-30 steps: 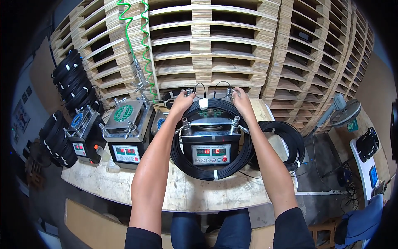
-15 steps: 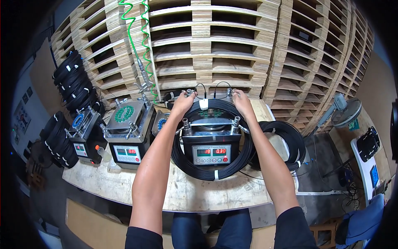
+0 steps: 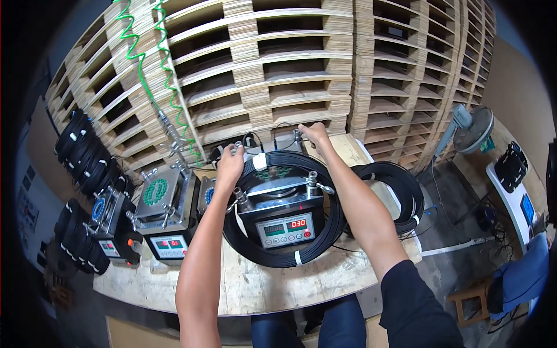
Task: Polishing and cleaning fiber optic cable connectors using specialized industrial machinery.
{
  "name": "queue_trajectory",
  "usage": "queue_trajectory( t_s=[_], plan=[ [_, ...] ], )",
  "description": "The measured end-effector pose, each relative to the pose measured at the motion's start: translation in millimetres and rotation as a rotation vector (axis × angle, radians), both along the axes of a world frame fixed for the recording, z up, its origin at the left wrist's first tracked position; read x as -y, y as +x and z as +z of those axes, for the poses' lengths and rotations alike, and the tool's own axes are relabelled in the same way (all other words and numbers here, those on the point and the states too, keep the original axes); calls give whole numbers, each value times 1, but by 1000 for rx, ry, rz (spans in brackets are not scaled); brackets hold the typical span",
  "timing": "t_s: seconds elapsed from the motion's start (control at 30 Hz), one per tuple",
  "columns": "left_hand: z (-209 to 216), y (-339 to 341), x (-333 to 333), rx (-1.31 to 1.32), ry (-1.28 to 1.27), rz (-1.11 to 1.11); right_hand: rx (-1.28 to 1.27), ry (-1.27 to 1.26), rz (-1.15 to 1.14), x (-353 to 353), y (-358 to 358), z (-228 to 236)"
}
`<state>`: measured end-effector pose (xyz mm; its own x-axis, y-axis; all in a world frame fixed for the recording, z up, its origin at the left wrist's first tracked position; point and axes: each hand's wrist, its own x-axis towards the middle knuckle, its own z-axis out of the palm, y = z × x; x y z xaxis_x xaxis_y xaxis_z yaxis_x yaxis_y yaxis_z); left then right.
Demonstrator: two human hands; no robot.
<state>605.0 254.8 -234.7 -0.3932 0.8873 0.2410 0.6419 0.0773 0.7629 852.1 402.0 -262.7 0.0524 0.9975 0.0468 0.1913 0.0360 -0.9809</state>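
In front of me stands a polishing machine (image 3: 285,231) with a metal top plate, red digits and a row of buttons. A black cable coil (image 3: 290,258), tied with white bands, rings it. At the back left corner, my left hand (image 3: 231,165) has its fingers closed at a metal clamp post (image 3: 238,145). My right hand (image 3: 316,138) closes at the back right clamp post (image 3: 297,136); its fingertips are partly hidden. Two more clamp posts, left (image 3: 242,200) and right (image 3: 313,178), stand at the front corners. Thin black cable ends rise behind the coil, between my hands.
Two similar machines, one middle (image 3: 163,216) and one far left (image 3: 105,223), stand left on the wooden bench (image 3: 348,271). More coils (image 3: 400,174) lie right; stacked coils (image 3: 81,152) stand left. Pallets (image 3: 261,57) rise behind. A green air hose (image 3: 143,75) hangs there.
The whole view has shifted and tilted. My hands stay at the back corners; the right now reaches farther back than the left. The left digits on the near machine's display have gone dark.
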Motion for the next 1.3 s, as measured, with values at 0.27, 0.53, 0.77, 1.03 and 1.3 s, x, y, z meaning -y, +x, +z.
queue_trajectory(
  t_s=[0.27, 0.53, 0.77, 1.03, 1.3],
  plan=[
    [4, -2, 5, -10, 3, -19, -649, -169, 277, 3, 5, -17],
    [6, -4, 7, -38, -36, -27, -58, 232, 69, -3, -9, -13],
    [1, -10, 4, -6, -37, -40, 108, 383, -13, -17, -15, -17],
    [9, -6, 15, 23, -37, -18, 197, 336, 454, 5, -37, 6],
    [-22, -39, -9, -86, 161, 42, 291, 425, 458, 4, -35, 9]
  ],
)
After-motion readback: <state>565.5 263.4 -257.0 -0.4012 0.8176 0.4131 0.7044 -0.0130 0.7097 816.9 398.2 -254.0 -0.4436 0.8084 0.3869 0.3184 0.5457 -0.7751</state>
